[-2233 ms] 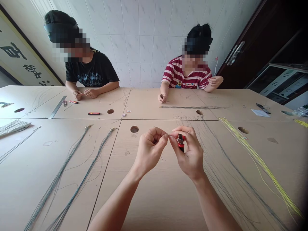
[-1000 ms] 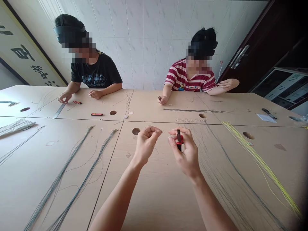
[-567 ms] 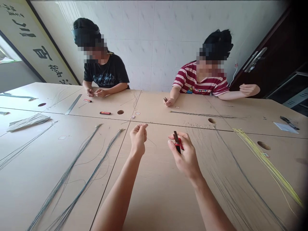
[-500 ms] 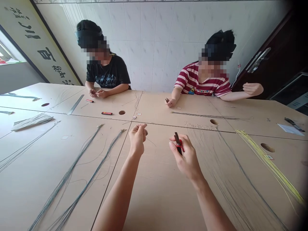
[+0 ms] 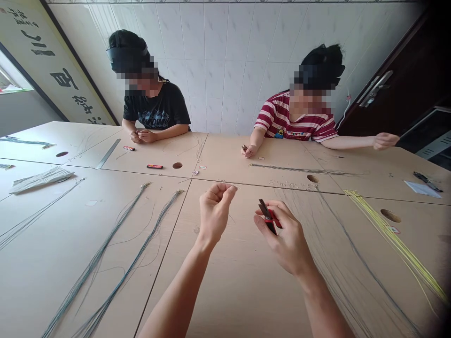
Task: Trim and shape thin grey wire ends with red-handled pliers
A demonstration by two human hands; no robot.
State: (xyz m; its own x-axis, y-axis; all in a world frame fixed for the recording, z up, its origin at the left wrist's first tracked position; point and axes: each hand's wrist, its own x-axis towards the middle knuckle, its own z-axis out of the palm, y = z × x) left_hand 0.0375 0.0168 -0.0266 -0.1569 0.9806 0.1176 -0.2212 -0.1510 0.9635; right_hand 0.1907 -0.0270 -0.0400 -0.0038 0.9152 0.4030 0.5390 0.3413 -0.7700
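My left hand (image 5: 216,211) is closed in a pinch above the middle of the table. A thin dark cord (image 5: 231,218) trails from beneath its fingers; its held end is too small to make out. To the right, my right hand (image 5: 285,230) wraps round small pliers (image 5: 268,217) with red-and-black handles. Their dark jaws point up and to the left, apart from my left hand. Left of my hands lie two bundles of grey-green cords (image 5: 105,249) (image 5: 137,263), with small gold-coloured pieces at their far ends.
Yellow cords (image 5: 394,234) lie at the right, near a round table hole (image 5: 390,215). Loose gold-coloured bits (image 5: 292,183) lie beyond my right hand. Two people sit across, one in black (image 5: 157,110), one in stripes (image 5: 282,112). A ruler (image 5: 108,153) lies at the far left.
My left hand has moved right and turned, its pinch now pointing toward the pliers. My right hand has shifted slightly right and down, the pliers' jaws showing parted. The striped-shirt person's arm has reached further right.
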